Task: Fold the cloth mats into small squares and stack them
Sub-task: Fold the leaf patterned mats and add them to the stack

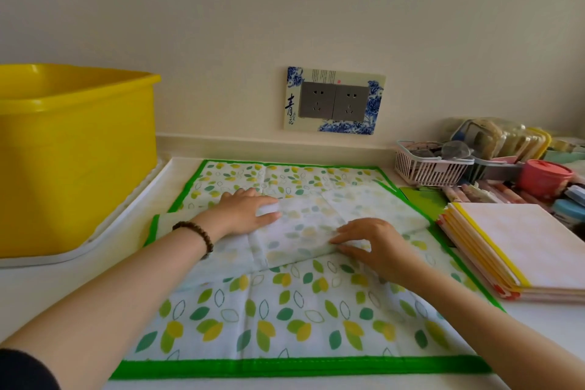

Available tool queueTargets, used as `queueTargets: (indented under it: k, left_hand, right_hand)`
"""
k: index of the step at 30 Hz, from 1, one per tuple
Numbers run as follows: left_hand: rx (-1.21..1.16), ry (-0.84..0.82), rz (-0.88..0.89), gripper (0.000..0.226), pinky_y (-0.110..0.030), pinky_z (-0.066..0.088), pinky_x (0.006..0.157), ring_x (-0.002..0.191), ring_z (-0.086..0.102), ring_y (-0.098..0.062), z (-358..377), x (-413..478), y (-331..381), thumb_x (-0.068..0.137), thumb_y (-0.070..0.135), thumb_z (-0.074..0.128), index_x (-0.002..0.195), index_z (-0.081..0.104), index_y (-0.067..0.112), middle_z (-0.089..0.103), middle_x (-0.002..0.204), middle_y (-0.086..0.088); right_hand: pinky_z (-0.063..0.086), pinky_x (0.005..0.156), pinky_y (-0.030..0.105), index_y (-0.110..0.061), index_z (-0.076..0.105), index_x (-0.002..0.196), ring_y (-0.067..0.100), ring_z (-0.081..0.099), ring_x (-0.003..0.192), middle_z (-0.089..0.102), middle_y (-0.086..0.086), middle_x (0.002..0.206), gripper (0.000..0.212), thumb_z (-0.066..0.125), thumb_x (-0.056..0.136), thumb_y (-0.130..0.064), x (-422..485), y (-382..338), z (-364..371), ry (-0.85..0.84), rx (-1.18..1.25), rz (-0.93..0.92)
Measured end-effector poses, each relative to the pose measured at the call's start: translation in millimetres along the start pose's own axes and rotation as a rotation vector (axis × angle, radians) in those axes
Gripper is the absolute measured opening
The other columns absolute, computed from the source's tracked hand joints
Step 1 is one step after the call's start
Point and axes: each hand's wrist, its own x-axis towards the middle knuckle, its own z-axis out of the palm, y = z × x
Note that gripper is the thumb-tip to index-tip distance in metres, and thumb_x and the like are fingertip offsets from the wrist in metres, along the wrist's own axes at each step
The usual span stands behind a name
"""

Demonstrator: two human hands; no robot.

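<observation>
- The fingers (253, 196) and thumb of the left hand (243, 210) pinch a bunched bit of cloth.
- The right hand (376, 242) does the same, with a lump of cloth between its fingers (348, 233) and thumb.
- Both hands hold the pale flap (310, 225), which is turned over so its back side shows.
- The flap is part of the leaf mat (285, 320), which lies on the white counter (47, 301) and is mostly spread out.
- I think this mat is only at its first fold. It needs more folds to be a small square.
- A stack of folded mats (522, 250) waits on the right, so some mats are done.
- The stack sits right at the leaf mat's green edge, maybe on it. That could catch the cloth.
- A big yellow tub (76, 152) stands on the left, off the mat.
- A white basket (427, 168) and a pink pot (544, 177) sit behind the stack, out of the way.
</observation>
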Motion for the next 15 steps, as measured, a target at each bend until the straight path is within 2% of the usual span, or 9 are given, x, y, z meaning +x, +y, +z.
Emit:
queueTargets:
  k: [3,7,10,12,14,15]
  left_hand:
    - [-0.059,0.021,-0.013,0.055,-0.042,0.022,0.112,0.139,0.027,-0.023,-2.2,-12.5,-5.0,0.092,0.063,0.033,0.143,0.033,0.042,0.026,0.153,-0.001]
    - [-0.169,0.032,0.001,0.053,-0.034,0.033,0.105,0.133,0.038,-0.020,0.0,-30.6,-1.8,0.091,0.062,0.039,0.137,0.046,0.036,0.033,0.150,0.000]
    - [-0.205,0.019,0.042,0.047,-0.031,0.040,0.093,0.116,0.047,-0.014,3.5,-45.6,5.3,0.091,0.060,0.039,0.116,0.061,0.027,0.050,0.127,-0.002]
    - [-0.207,0.014,0.070,0.042,-0.027,0.039,0.082,0.109,0.050,-0.014,7.6,-53.6,8.6,0.090,0.062,0.037,0.098,0.056,0.025,0.050,0.111,0.003]
    - [-0.219,0.020,0.089,0.041,-0.025,0.039,0.080,0.104,0.049,-0.012,10.7,-60.9,11.1,0.090,0.062,0.037,0.101,0.055,0.027,0.051,0.110,0.001]
    - [-0.220,0.026,0.099,0.046,-0.027,0.041,0.086,0.106,0.048,-0.011,11.7,-64.0,11.8,0.090,0.062,0.038,0.112,0.059,0.027,0.051,0.113,0.001]
  right_hand:
    - [0.035,0.105,0.030,-0.035,0.071,0.103,0.012,0.053,0.117,0.063,-0.010,0.121,0.019,0.064,0.086,-0.034,8.2,12.9,-1.0,0.067,-0.083,0.092]
    - [0.039,0.103,0.030,-0.028,0.073,0.102,0.017,0.056,0.116,0.064,-0.004,0.121,0.018,0.066,0.086,-0.027,16.9,23.9,-0.1,0.132,0.030,0.240]
    - [0.039,0.100,0.025,-0.027,0.072,0.105,0.018,0.056,0.117,0.062,-0.001,0.126,0.020,0.064,0.088,-0.021,19.9,28.2,1.8,0.121,0.121,0.306]
    - [0.037,0.100,0.023,-0.026,0.071,0.106,0.019,0.054,0.119,0.061,0.000,0.127,0.021,0.061,0.090,-0.018,18.9,29.7,1.3,0.106,0.172,0.316]
    - [0.036,0.095,0.019,-0.022,0.071,0.109,0.018,0.053,0.120,0.062,-0.002,0.125,0.023,0.057,0.092,-0.016,15.0,27.4,-1.5,0.087,0.247,0.332]
    - [0.036,0.092,0.018,-0.021,0.070,0.110,0.017,0.054,0.119,0.062,-0.002,0.124,0.023,0.056,0.093,-0.016,12.8,26.2,-3.1,0.084,0.276,0.338]
